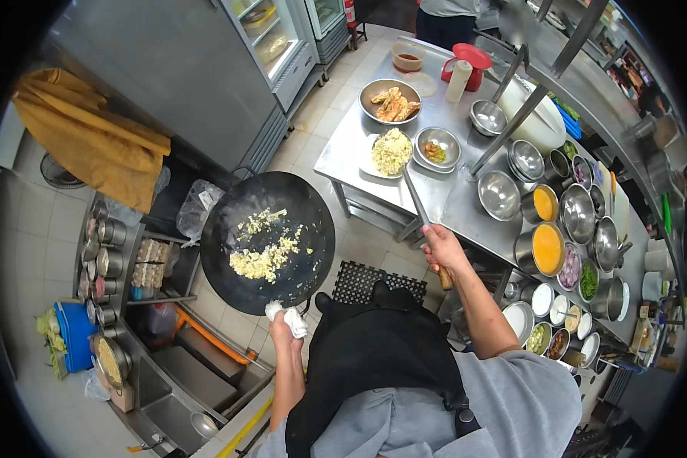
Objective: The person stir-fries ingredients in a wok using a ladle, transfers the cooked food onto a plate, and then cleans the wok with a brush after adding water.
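My left hand [281,333] is closed round a white cloth [296,322] at the near rim of a large black wok [313,221]. The wok is held up over the floor, and loose fried rice [263,263] with bits of egg lies in it. My right hand [440,248] grips a long-handled ladle [414,195] with a wooden end. The ladle's head is at a heap of fried rice [391,151] on a white plate [368,158] and is mostly hidden by the rice. The plate stands at the steel table's near left corner.
On the steel table [343,164] stand a bowl of cooked prawns [393,104], a small bowl of chopped food [435,150] and a red scale [469,61]. Ingredient bowls, two with orange liquid [548,248], line the right. A sink [183,412] is lower left; a fridge [168,69] stands behind.
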`<state>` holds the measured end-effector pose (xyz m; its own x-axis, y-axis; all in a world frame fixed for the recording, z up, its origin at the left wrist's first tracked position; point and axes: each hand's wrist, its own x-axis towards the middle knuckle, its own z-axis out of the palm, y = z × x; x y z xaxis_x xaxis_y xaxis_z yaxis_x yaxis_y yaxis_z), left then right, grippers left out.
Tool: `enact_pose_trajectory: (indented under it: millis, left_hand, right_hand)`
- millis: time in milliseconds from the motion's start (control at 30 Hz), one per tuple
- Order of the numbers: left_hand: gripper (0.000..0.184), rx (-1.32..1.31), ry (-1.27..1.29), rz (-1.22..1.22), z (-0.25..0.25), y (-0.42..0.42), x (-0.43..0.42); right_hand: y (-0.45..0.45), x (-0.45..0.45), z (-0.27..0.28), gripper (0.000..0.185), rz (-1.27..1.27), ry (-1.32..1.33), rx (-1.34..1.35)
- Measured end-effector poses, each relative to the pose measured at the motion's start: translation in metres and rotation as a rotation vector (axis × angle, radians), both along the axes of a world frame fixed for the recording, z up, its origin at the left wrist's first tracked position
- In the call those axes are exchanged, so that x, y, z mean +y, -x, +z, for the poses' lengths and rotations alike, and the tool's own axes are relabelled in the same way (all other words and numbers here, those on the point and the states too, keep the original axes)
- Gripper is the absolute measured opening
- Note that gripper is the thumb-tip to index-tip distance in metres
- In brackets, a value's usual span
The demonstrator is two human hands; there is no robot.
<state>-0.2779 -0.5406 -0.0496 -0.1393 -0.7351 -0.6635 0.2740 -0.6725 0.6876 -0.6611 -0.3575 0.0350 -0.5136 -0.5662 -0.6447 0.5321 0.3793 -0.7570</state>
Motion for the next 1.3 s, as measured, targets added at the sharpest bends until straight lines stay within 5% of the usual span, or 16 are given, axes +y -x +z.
enact_pose_trajectory:
  millis: [67, 333, 400, 533, 767, 867, 1033, 1133, 1200, 1300]
  left_hand:
    - [0.011, -0.028, -0.031, 0.061, -0.003, -0.001, 0.004]
    - [0.011, 0.003, -0.06, 0.021, 0.0, -0.01, 0.006]
    - [0.011, -0.034, -0.061, 0.016, 0.002, -0.015, 0.002]
    - [0.012, -0.021, -0.077, -0.033, 0.002, -0.031, -0.004]
    - [0.015, 0.041, -0.057, -0.098, 0.009, -0.047, -0.016]
    - [0.015, 0.037, -0.045, -0.124, 0.007, -0.048, -0.028]
    - [0.018, 0.061, -0.022, -0.152, 0.024, -0.038, -0.047]
    - [0.019, 0.103, -0.065, -0.163, 0.03, -0.033, -0.062]
    - [0.02, 0.119, -0.047, -0.155, 0.036, -0.028, -0.069]
    - [0.016, 0.19, -0.062, -0.144, 0.054, -0.027, -0.077]
  right_hand:
    - [-0.005, -0.005, -0.005, 0.025, -0.016, 0.014, -0.004]
    - [-0.038, -0.019, -0.019, 0.032, 0.033, -0.274, 0.652]
    - [-0.049, -0.024, -0.059, 0.038, -0.031, -0.331, 1.039]
    - [-0.073, -0.033, -0.082, 0.048, 0.05, -0.552, 1.017]
    - [-0.091, -0.038, -0.116, 0.051, -0.067, -0.523, 1.271]
    - [-0.1, -0.033, -0.095, 0.047, -0.119, -0.342, 1.263]
    - [-0.169, -0.033, 0.036, 0.039, -0.141, -0.072, 1.188]
    - [-0.207, -0.034, 0.039, 0.035, -0.072, 0.013, 1.052]
    - [-0.228, -0.045, 0.018, 0.023, 0.033, 0.041, 1.149]
    - [-0.245, -0.044, -0.088, 0.019, 0.256, -0.012, 1.129]
